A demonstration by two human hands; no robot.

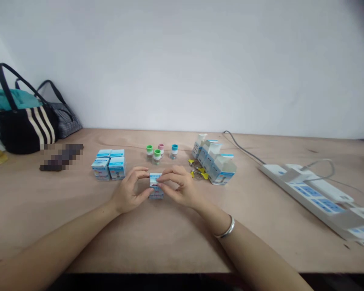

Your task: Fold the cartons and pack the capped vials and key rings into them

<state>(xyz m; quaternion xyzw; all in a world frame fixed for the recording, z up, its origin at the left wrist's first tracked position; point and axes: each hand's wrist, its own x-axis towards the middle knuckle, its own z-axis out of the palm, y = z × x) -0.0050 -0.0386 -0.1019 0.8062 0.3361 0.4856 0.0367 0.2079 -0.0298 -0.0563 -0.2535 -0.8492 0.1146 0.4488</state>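
A small blue-and-white cardboard box (156, 194) stands on the table between my hands, its top flap slightly raised at the front. My left hand (130, 190) grips the box's left side with thumb and fingers. From the right, my right hand (182, 186) holds the box, its thumb and fingertips at the flap's front edge. What the box contains is hidden. Just beyond are several small clear bottles, with green (157, 157), pink (161, 150) and blue caps (174, 151). Several closed boxes of the same kind (117, 167) stand grouped to the left.
Several boxes with raised flaps (221, 171) stand in a row at right, beside yellow-ended items (198, 171). A white power strip (315, 198) with grey cables lies far right. Bags (27, 125) and a dark, partly pixelated object (62, 157) are at left. A wall rises behind.
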